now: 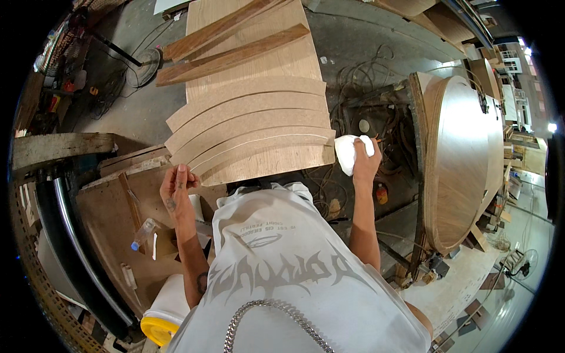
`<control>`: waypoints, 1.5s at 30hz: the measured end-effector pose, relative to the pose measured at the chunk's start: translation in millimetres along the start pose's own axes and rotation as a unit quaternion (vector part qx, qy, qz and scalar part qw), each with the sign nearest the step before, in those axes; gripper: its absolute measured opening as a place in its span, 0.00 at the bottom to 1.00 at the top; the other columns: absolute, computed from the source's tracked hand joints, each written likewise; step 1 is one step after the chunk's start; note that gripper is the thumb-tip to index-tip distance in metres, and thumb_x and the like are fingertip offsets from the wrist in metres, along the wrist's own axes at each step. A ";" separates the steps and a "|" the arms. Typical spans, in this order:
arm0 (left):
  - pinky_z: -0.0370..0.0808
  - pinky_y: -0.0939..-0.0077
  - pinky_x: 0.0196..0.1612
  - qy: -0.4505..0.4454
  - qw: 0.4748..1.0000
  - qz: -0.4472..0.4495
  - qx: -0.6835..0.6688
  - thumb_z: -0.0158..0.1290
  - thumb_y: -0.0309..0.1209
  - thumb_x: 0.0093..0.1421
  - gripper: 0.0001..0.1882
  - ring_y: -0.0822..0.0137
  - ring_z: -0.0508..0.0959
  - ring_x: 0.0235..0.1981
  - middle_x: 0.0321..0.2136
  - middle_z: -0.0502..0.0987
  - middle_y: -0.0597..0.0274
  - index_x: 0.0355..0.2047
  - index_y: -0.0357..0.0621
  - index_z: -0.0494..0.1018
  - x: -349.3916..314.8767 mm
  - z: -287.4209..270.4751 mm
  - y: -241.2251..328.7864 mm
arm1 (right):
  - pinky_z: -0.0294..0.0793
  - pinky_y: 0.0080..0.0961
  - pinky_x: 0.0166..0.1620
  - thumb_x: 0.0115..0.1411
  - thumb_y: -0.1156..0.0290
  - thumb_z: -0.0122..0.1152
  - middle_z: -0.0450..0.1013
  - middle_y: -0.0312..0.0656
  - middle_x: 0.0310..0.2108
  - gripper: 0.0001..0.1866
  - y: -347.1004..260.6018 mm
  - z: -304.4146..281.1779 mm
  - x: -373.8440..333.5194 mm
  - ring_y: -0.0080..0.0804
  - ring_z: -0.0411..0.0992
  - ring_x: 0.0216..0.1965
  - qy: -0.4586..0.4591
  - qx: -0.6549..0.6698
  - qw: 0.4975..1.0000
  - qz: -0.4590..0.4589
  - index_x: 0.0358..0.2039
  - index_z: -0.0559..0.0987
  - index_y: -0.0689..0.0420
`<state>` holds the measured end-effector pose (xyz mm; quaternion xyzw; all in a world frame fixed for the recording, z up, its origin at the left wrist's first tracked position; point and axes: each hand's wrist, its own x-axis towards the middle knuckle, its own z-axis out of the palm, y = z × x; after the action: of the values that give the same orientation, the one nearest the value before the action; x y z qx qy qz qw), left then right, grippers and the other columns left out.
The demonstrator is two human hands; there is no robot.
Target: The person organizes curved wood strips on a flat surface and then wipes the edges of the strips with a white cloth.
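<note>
Left grip (179,182) pinched on near curved MDF strip (259,145), at tabletop's (259,66) left edge, likely steadying it. Right grip (366,154) clamped around white squeeze container (346,154), just off tabletop's right edge, likely clearing white bead (265,139).

"What's the person wearing?"
"A pale shirt (294,235) with jagged grey lettering (286,272) across it, and a silver link chain (265,303) at the near end."
"Any markings?"
"Dark tattoos (171,203) on the left hand (178,187) and left forearm (189,247)."

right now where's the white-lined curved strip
Near the head view's centre, the curved strip lies on the board, its left end at the left hand.
</note>
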<state>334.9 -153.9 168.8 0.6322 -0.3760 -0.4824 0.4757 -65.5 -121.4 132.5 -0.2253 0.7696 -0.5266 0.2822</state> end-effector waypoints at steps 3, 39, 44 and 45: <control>0.69 0.81 0.30 0.003 1.000 0.022 0.014 0.51 0.41 0.66 0.17 0.75 0.72 0.25 0.22 0.72 0.67 0.29 0.38 0.73 -3.3 3.4 8.6 | 0.77 0.31 0.39 0.58 0.64 0.60 0.72 0.48 0.44 0.25 -47.4 0.2 -22.7 0.35 0.74 0.39 0.054 0.154 0.983 0.087 0.51 0.69 0.68; 0.72 0.74 0.26 -0.237 0.877 0.412 0.074 0.55 0.20 0.59 0.06 0.64 0.75 0.24 0.29 0.76 0.58 0.36 0.39 0.72 -49.9 100.0 156.5 | 0.79 0.28 0.36 0.49 0.61 0.63 0.65 0.53 0.40 0.20 -163.6 48.0 -94.7 0.37 0.73 0.33 -0.352 0.468 0.808 -0.073 0.40 0.70 0.54; 0.71 0.72 0.27 -0.203 0.850 0.470 0.124 0.53 0.18 0.58 0.05 0.63 0.74 0.24 0.27 0.74 0.58 0.35 0.39 0.71 -50.7 100.9 153.4 | 0.79 0.27 0.36 0.49 0.61 0.64 0.66 0.54 0.39 0.20 -160.7 48.6 -91.7 0.36 0.73 0.33 -0.355 0.452 0.815 -0.077 0.40 0.70 0.54; 0.71 0.71 0.26 -0.205 0.844 0.479 0.125 0.53 0.18 0.58 0.07 0.63 0.74 0.25 0.27 0.73 0.57 0.36 0.38 0.70 -49.0 100.5 152.1 | 0.79 0.27 0.36 0.49 0.61 0.64 0.67 0.53 0.39 0.20 -160.8 49.2 -92.2 0.36 0.73 0.33 -0.357 0.454 0.813 -0.074 0.40 0.70 0.54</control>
<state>222.9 -172.4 319.6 0.3145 -0.7782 -0.2613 0.4766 43.7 -151.0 287.3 -0.2996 0.2699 -0.7178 0.5675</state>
